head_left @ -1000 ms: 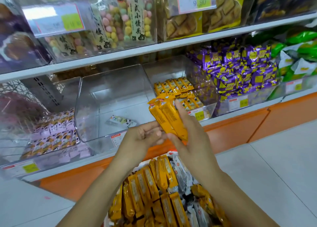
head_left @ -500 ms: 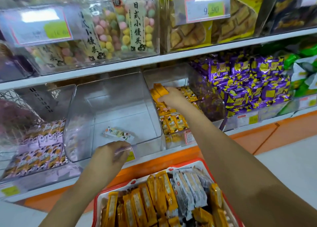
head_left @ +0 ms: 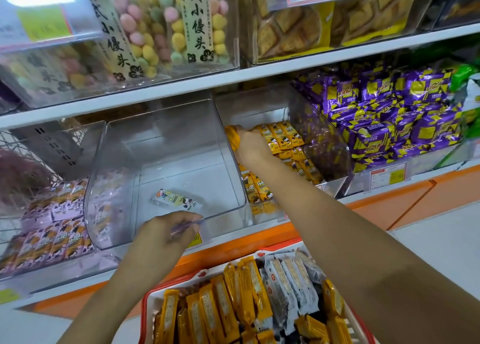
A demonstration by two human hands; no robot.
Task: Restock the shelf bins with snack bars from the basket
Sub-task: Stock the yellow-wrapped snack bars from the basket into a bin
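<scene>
My right hand (head_left: 250, 146) reaches deep into a clear shelf bin (head_left: 332, 185) and grips a few orange snack bars (head_left: 232, 137) above the orange bars lying there (head_left: 284, 135). My left hand (head_left: 166, 233) rests on the front rim of the neighbouring clear bin (head_left: 223, 208), fingers curled over the edge. That bin holds a single white snack bar (head_left: 176, 200). Below, a red-rimmed basket (head_left: 146, 299) is full of orange bars (head_left: 220, 307) and white bars (head_left: 291, 286).
A bin of pink-wrapped bars (head_left: 52, 226) stands at the left, and purple-and-yellow packets (head_left: 394, 120) fill the bin at the right. The upper shelf (head_left: 259, 70) carries bins of coloured candy balls and crackers. An orange shelf base (head_left: 389, 208) meets the grey floor.
My right hand carried the orange bars from in front of me into the bin and pushed further back. My left hand let go of them and settled on the middle bin's rim.
</scene>
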